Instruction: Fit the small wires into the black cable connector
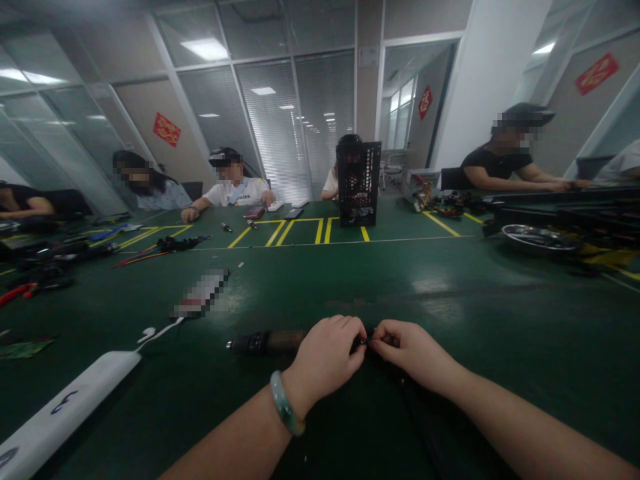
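An electric screwdriver (285, 342), cylindrical with a black collar and a silver tip pointing left, lies on the green table (480, 320). My left hand (333, 347), a jade-like bangle (286, 403) on its wrist, is closed over its right part, thumb and fingers meeting near the tail end. My right hand (413, 347) pinches at a small dark part beside the left fingertips; the fingers hide most of it, and I cannot tell its kind. A dark cord-like strip (417, 413) runs from below the right hand toward the table's near edge.
A white power strip (75, 407) lies left, with a phone (203, 293) beyond it on a white cable. A black computer case (359, 183) stands opposite. Dark parts and a metal bowl (540, 238) sit right; loose cables (170, 245) lie left. Several people sit around.
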The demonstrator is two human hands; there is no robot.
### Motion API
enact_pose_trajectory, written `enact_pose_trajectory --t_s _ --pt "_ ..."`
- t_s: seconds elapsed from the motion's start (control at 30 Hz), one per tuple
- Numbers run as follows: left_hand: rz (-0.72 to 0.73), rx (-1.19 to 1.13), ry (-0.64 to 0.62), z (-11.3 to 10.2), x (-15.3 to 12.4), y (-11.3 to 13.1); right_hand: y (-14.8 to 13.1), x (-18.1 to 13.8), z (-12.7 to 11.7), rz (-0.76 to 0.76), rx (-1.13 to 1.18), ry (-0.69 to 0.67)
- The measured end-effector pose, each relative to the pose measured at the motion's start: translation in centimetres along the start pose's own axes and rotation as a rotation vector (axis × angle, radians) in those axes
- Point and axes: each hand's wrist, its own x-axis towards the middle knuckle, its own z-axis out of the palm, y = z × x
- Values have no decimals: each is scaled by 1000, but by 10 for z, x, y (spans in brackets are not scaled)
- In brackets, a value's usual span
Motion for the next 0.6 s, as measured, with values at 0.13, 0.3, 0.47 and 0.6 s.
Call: enact_pose_trajectory --t_s 0.13,0.3,0.47,0.6 --pt "-1 0 1 0 0 -1 0 0 0 -14 2 9" --pt "6 11 -9 -1 -1 2 -1 0 0 -9 6 6" --pt "-19 13 -4 -1 -1 3 -1 0 1 -3 26 10" --pt "-17 12 -5 1 -1 1 0 0 0 -3 33 4"
